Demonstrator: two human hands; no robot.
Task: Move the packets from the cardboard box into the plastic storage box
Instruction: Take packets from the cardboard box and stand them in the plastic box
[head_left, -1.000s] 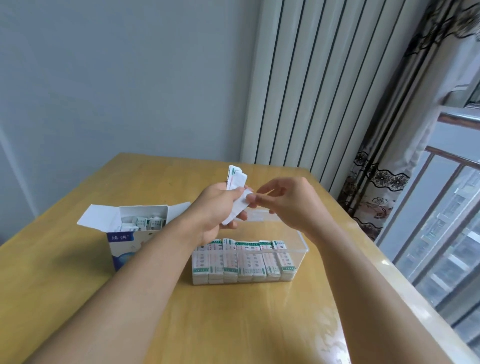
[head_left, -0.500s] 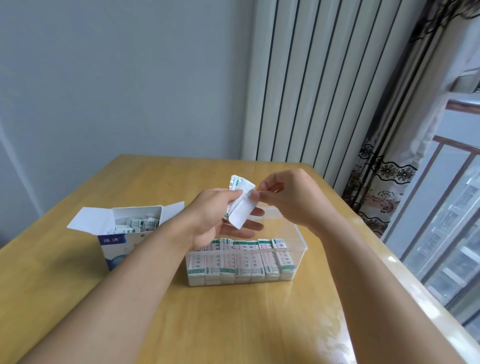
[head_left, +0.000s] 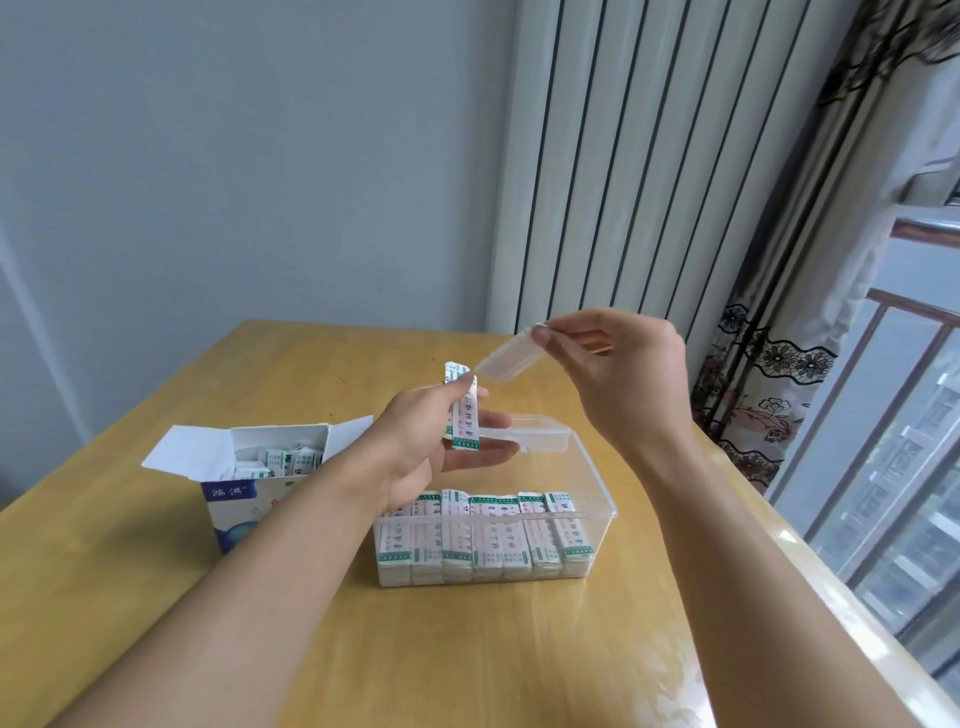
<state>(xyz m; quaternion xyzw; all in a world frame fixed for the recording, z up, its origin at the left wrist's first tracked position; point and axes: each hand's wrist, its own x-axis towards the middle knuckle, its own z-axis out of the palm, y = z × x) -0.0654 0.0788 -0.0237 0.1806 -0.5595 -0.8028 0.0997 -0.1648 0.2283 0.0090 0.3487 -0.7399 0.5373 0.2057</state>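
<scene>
Since 0.5 s ago, my right hand has lifted 1 pinched packet away from my left hand, which grips 2 upright packets. Plastic storage box lies directly below; right hand nearer its open rear.

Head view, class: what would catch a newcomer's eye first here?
Two hands raised mid-table: the left hand holds packets, and the right hand pinches one packet higher up. Below them, the clear plastic box has a neat row of packets along its near wall, with the open cardboard box to its left.
</scene>
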